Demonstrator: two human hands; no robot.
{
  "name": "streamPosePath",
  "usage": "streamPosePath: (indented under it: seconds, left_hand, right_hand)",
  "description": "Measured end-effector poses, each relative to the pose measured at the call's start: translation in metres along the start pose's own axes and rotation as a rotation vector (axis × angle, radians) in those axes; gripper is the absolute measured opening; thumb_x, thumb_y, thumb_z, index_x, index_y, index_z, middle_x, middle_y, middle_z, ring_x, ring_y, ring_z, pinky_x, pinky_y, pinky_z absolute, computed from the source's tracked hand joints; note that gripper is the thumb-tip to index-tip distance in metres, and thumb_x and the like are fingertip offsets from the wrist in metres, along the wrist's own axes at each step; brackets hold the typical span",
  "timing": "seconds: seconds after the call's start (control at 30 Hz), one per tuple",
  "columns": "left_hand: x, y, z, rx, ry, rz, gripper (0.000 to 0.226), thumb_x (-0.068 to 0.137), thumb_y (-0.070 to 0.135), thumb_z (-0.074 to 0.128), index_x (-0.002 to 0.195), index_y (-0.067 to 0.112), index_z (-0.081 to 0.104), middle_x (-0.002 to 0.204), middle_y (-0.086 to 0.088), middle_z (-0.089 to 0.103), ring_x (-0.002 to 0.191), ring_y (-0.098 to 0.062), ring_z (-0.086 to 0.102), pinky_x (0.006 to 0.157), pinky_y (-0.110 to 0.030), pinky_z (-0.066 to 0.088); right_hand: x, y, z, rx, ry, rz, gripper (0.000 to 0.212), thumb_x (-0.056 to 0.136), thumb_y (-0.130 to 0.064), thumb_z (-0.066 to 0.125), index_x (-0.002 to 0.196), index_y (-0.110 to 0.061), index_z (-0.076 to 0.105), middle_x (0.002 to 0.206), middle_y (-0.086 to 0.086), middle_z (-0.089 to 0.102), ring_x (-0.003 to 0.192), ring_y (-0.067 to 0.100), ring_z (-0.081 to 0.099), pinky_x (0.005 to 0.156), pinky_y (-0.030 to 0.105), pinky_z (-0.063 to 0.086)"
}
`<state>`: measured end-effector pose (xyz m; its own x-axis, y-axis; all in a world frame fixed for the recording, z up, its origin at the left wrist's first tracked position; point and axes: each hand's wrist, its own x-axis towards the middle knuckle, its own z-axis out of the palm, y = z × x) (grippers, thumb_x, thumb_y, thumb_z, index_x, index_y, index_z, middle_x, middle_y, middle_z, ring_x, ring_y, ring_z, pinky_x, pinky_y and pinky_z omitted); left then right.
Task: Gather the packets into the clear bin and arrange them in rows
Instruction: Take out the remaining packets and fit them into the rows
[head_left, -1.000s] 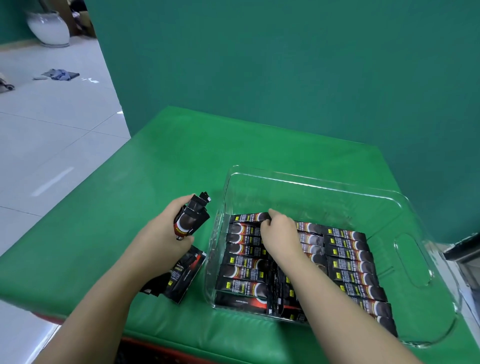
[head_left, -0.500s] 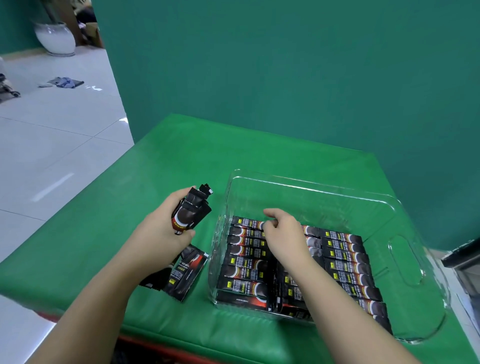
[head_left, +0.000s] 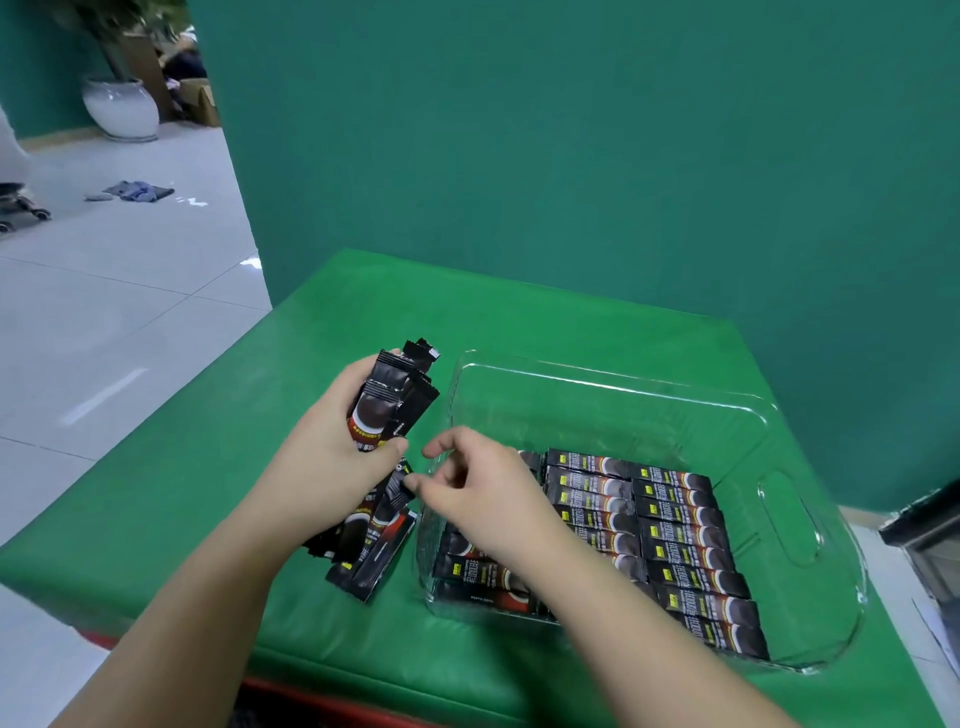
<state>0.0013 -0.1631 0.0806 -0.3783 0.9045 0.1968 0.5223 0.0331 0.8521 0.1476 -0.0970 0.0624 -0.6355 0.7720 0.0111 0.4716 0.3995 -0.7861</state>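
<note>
A clear plastic bin (head_left: 623, 382) stands on the green table (head_left: 218, 467). Several black coffee packets (head_left: 675, 535) lie in rows across its floor. My left hand (head_left: 332, 457) grips a bundle of packets (head_left: 395, 400) upright, just left of the bin. Below that hand, a few loose packets (head_left: 369, 556) lie on the table. My right hand (head_left: 483, 493) hovers over the bin's left edge with its fingers loosely curled and nothing in them. Its thumb tip is close to the lower ends of the held bundle.
A green wall rises right behind the table. To the left the table ends above a white tiled floor with a white vase (head_left: 122, 106) and a cloth (head_left: 137, 189). A dark object (head_left: 930, 525) sits past the bin at the right edge.
My right hand has lifted off the rows in the bin and moved left to the bundle. My left hand has raised the bundle slightly. The camera has tilted up.
</note>
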Motion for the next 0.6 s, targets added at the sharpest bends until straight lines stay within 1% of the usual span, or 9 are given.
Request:
streamPosePath:
  seconds: [0.13, 0.17, 0.2, 0.23, 0.3, 0.4, 0.47, 0.53, 0.6]
  left_hand:
    - [0.0, 0.006, 0.0, -0.032, 0.061, 0.005, 0.057, 0.078, 0.003, 0.07, 0.116, 0.041, 0.05, 0.097, 0.027, 0.066, 0.09, 0.006, 0.061, 0.08, -0.016, 0.042]
    - [0.0, 0.007, 0.0, -0.043, 0.074, 0.009, 0.055, 0.078, 0.004, 0.07, 0.117, 0.038, 0.051, 0.097, 0.026, 0.066, 0.09, 0.006, 0.062, 0.082, -0.016, 0.043]
    - [0.0, 0.009, -0.001, -0.047, 0.081, 0.016, 0.054, 0.078, 0.004, 0.07, 0.118, 0.035, 0.052, 0.096, 0.026, 0.066, 0.088, 0.007, 0.061, 0.08, -0.012, 0.042]
    - [0.0, 0.011, 0.0, -0.046, 0.084, 0.026, 0.053, 0.078, 0.003, 0.07, 0.118, 0.034, 0.052, 0.095, 0.027, 0.066, 0.087, 0.009, 0.06, 0.078, -0.007, 0.041]
    - [0.0, 0.012, 0.0, -0.043, 0.082, 0.036, 0.053, 0.078, 0.003, 0.07, 0.118, 0.033, 0.052, 0.096, 0.028, 0.066, 0.086, 0.01, 0.06, 0.074, -0.002, 0.038]
    - [0.001, 0.012, 0.001, -0.046, 0.082, 0.019, 0.054, 0.078, 0.004, 0.071, 0.12, 0.032, 0.052, 0.097, 0.026, 0.066, 0.088, 0.01, 0.06, 0.079, -0.011, 0.041]
    - [0.0, 0.01, 0.003, -0.051, 0.092, 0.016, 0.055, 0.078, 0.004, 0.071, 0.12, 0.032, 0.052, 0.1, 0.024, 0.066, 0.091, 0.009, 0.06, 0.084, -0.016, 0.042]
    - [-0.001, 0.008, 0.003, -0.033, 0.089, 0.017, 0.056, 0.079, 0.003, 0.07, 0.118, 0.038, 0.05, 0.101, 0.026, 0.065, 0.093, 0.012, 0.058, 0.084, -0.008, 0.04]
    - [-0.001, 0.005, 0.002, 0.002, 0.081, -0.006, 0.06, 0.081, 0.006, 0.069, 0.118, 0.047, 0.045, 0.101, 0.034, 0.061, 0.093, 0.015, 0.056, 0.079, -0.004, 0.037]
  right_hand:
    - [-0.002, -0.003, -0.001, 0.011, -0.063, -0.007, 0.03, 0.086, -0.035, 0.066, 0.111, -0.021, 0.058, 0.07, -0.008, 0.059, 0.055, 0.003, 0.049, 0.06, 0.024, 0.039]
    - [-0.003, -0.004, 0.0, 0.02, -0.074, -0.014, 0.025, 0.087, -0.034, 0.065, 0.108, -0.021, 0.059, 0.068, -0.007, 0.057, 0.052, 0.003, 0.046, 0.058, 0.024, 0.037]
    - [-0.004, -0.004, 0.0, 0.037, -0.075, -0.021, 0.015, 0.088, -0.034, 0.064, 0.097, -0.022, 0.06, 0.065, -0.007, 0.053, 0.049, 0.004, 0.042, 0.055, 0.023, 0.035]
    - [-0.004, -0.004, 0.001, 0.06, -0.065, -0.025, 0.015, 0.089, -0.033, 0.063, 0.082, -0.022, 0.055, 0.06, -0.007, 0.048, 0.047, 0.005, 0.037, 0.052, 0.024, 0.032]
    - [-0.005, -0.003, 0.002, 0.079, -0.036, -0.029, 0.033, 0.091, -0.03, 0.061, 0.065, -0.02, 0.043, 0.055, -0.008, 0.038, 0.046, 0.007, 0.031, 0.048, 0.024, 0.027]
    - [-0.005, -0.004, 0.0, 0.074, 0.02, -0.038, 0.032, 0.094, -0.027, 0.055, 0.065, -0.018, 0.046, 0.055, -0.006, 0.039, 0.049, 0.009, 0.032, 0.048, 0.023, 0.026]
    - [-0.006, -0.003, -0.002, 0.079, 0.083, -0.026, 0.029, 0.095, -0.026, 0.052, 0.066, -0.024, 0.05, 0.055, -0.009, 0.042, 0.047, 0.004, 0.035, 0.046, 0.019, 0.028]
    - [-0.004, 0.001, -0.007, 0.128, 0.158, 0.012, 0.028, 0.096, -0.024, 0.05, 0.069, -0.027, 0.052, 0.055, -0.011, 0.045, 0.042, 0.0, 0.035, 0.041, 0.015, 0.027]
    - [-0.001, 0.009, -0.017, 0.181, 0.257, 0.062, 0.026, 0.096, -0.024, 0.05, 0.071, -0.024, 0.054, 0.058, -0.008, 0.05, 0.045, 0.001, 0.038, 0.042, 0.016, 0.03]
